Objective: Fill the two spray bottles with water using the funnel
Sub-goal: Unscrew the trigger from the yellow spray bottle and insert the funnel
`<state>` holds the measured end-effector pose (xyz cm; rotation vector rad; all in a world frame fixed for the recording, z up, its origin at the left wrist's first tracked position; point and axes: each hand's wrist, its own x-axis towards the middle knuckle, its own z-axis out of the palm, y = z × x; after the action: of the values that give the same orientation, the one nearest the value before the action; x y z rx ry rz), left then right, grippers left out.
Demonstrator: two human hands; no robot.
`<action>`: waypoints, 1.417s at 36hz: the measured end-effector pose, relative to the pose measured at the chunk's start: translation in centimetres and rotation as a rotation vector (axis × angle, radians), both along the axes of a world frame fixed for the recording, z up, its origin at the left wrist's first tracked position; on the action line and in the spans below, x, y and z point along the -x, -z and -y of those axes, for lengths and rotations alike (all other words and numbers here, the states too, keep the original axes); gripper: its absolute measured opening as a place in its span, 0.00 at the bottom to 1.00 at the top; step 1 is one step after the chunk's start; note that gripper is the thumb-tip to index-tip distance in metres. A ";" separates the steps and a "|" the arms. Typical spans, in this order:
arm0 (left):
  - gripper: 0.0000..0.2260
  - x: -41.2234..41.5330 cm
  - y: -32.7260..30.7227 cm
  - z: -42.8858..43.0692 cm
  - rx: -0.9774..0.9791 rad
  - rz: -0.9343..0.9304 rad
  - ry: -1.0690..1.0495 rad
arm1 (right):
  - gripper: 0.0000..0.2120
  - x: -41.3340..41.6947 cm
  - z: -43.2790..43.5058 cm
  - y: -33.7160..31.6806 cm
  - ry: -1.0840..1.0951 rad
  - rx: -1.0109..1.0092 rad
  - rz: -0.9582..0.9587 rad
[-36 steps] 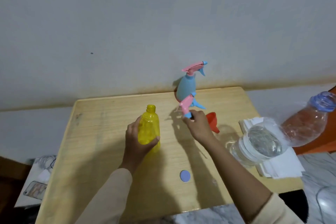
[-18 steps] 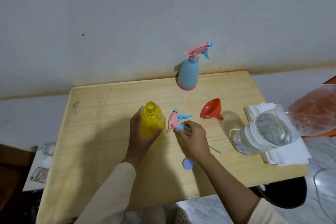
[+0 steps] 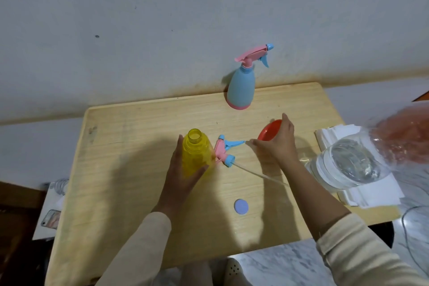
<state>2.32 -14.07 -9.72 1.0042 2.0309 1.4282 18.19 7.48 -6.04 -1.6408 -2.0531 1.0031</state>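
A yellow spray bottle [image 3: 196, 154] stands open-necked at the middle of the wooden table [image 3: 130, 137], and my left hand [image 3: 183, 169] wraps around it. Its pink and blue spray head [image 3: 224, 152] lies on the table just right of the bottle, dip tube trailing toward the right. My right hand [image 3: 277, 144] is over the red funnel [image 3: 269, 132], fingers spread around its rim; whether it grips is unclear. A blue spray bottle [image 3: 241, 86] with its sprayer on stands at the table's far edge. A large clear water bottle [image 3: 352, 162] lies on its side at the right.
A stack of white paper towels [image 3: 371, 195] lies under the water bottle at the right edge. A small blue cap [image 3: 241, 206] rests near the front middle. A wall rises directly behind the table. A phone [image 3: 50, 217] and clutter sit low to the left.
My right hand laid the spray head down beside the yellow bottle, let it go and moved right onto the red funnel. My left hand stayed on the yellow bottle.
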 end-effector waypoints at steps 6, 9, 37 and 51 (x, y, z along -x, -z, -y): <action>0.41 0.0 -0.1 0.0 0.006 -0.032 0.031 | 0.50 -0.2 -0.1 -0.1 0.020 0.010 -0.057; 0.40 -0.3 -0.2 -0.1 0.010 -0.058 0.009 | 0.47 -0.2 0.3 -1.1 0.087 0.061 -0.172; 0.42 -1.5 -1.1 0.0 0.048 -0.059 -0.081 | 0.42 6.5 10.7 -9.6 -0.499 0.154 -0.615; 0.46 -2.2 -3.1 -0.5 0.220 -0.207 -0.229 | 0.51 6.7 11.1 -11.3 -0.565 0.094 -0.370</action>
<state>4.52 -13.61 -6.65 0.8796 2.4595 1.2137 11.48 -3.64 5.22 -0.8182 -2.2618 1.4688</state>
